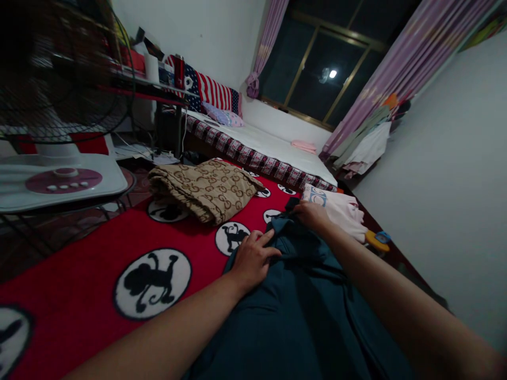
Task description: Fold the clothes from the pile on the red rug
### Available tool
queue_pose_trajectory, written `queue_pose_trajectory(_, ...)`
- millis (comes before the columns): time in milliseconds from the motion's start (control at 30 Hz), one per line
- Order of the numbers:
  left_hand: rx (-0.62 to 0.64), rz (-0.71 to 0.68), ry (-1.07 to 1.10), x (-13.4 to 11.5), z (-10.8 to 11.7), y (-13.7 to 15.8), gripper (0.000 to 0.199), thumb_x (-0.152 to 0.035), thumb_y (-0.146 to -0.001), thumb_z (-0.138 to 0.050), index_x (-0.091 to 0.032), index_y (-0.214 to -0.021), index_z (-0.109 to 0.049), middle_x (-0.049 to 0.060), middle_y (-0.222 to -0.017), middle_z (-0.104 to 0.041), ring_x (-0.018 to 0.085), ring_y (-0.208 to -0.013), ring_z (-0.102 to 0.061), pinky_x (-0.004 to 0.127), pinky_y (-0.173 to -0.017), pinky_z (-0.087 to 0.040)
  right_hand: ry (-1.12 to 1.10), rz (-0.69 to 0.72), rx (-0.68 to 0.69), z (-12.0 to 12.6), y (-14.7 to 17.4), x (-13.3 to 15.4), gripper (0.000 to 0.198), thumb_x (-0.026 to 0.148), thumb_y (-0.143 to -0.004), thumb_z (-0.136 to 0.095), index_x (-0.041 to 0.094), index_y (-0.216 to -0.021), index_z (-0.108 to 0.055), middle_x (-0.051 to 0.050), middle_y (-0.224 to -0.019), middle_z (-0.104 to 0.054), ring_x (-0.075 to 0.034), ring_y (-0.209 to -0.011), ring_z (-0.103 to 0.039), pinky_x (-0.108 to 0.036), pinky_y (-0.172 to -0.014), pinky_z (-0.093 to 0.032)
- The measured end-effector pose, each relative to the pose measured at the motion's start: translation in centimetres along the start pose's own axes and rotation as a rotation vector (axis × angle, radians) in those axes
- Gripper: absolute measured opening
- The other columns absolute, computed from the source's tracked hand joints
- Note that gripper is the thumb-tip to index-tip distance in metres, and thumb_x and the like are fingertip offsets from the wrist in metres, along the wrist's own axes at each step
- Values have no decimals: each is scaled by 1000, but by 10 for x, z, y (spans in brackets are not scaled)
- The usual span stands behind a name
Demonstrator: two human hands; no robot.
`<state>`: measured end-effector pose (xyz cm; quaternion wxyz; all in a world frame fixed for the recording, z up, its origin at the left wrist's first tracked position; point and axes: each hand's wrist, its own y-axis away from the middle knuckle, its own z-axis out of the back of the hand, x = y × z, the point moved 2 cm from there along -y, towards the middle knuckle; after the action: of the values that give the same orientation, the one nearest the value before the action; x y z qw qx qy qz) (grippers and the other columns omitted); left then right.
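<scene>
A red blanket (99,253) printed with black monkey figures in white circles covers the near surface. On it, at lower centre and right, lies a dark teal garment (301,311), plain, matte and rumpled, with creases bunched toward its far end; it runs from the bottom edge of the view up to the hands. Beyond it to the left sits a folded tan cloth (206,187) with a ring pattern, and at the far right a folded pink and white garment (340,208), just beside the teal garment's far end. A white fan base (59,182) stands at left, off the blanket. The left hand (253,258) rests palm down on the teal garment's left edge, fingers spread and pressing the fabric. The right hand (312,215), arm extended, is closed on the garment's far end, pinching a fold. The hands are apart.
</scene>
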<state>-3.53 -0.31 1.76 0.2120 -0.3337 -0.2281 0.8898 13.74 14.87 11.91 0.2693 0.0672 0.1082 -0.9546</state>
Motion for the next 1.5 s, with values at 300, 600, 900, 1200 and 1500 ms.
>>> queue_pose_trajectory(300,58,-120,-83,-5,-3,-3,44,0,-76,-54,-29,-105,-70,-8,-151,-38,24,-106,-45,43,-86,-47,-1425,-866,-841,-28,46,-58,16,15,-68,-55,22,-75,-43,6,-68,-61,-10,-61,-65,-24,-59,-57)
queue_pose_trajectory(600,-5,17,-78,0,-5,-3,52,-3,-80,-51,-29,-125,-59,-1,-141,-52,24,-111,-48,43,-92,-45,-1458,-592,-514,-24,62,-49,34,37,-62,-75,19,-89,-64,-3,-89,-70,-15,-73,-67,-28,-66,-58)
queue_pose_trajectory(900,-74,151,-18,1,-3,-4,55,-10,-79,-61,-21,-131,-50,5,-133,-58,23,-116,-51,41,-102,-43,-913,-800,-179,-43,79,-58,60,48,-53,-80,14,-99,-65,-12,-89,-71,-28,-80,-67,-37,-68,-55)
queue_pose_trajectory(1200,-244,451,210,55,14,-25,31,-9,-80,-60,-18,-110,-64,7,-106,-70,21,-93,-66,35,-89,-51,-1258,-453,-474,-24,24,-33,70,49,-70,-68,27,-133,-47,-8,-128,-61,-23,-112,-60,-39,-89,-50)
queue_pose_trajectory(1500,-251,398,29,55,21,-22,28,-30,-86,-59,-18,-110,-65,9,-111,-66,23,-101,-62,35,-90,-49,-715,-320,-600,-40,28,12,48,50,-82,-52,14,-110,-64,-15,-113,-66,-26,-109,-59,-42,-100,-41)
